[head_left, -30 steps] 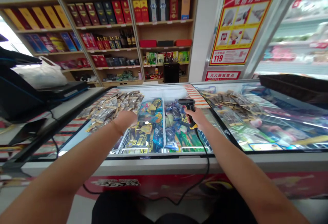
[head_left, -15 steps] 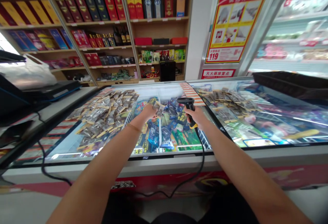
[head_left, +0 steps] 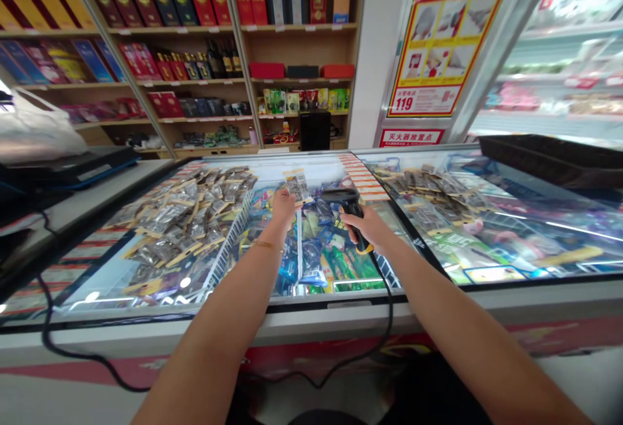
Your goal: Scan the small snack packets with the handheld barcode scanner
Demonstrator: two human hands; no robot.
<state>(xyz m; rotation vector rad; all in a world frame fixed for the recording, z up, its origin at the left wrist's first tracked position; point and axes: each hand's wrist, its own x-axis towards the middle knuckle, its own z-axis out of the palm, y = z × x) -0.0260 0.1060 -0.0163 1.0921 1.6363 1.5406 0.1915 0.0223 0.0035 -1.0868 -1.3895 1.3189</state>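
My left hand (head_left: 283,206) pinches a small clear packet (head_left: 298,185) with a tan top strip and dark contents, holding it up over the freezer's glass lid. To its right, my right hand (head_left: 368,227) is wrapped round the grip of a black and yellow barcode scanner (head_left: 344,199), whose head points left toward the packet. From the scanner's base a black cable (head_left: 389,302) hangs down over the freezer's front edge. A large pile of similar packets (head_left: 195,207) lies on the glass at the left.
Another heap of packets (head_left: 431,185) lies right of the dark lid frame, near a black tray (head_left: 549,162). Bagged goods (head_left: 316,243) show through the glass. Shelves of boxes (head_left: 180,0) stand behind the freezer. At the far left are a white plastic bag (head_left: 36,130) and another cable (head_left: 48,321).
My left hand has turned the packet so more of its face shows, slightly higher up. The scanner has shifted a little left and down. The camera view has moved slightly too.
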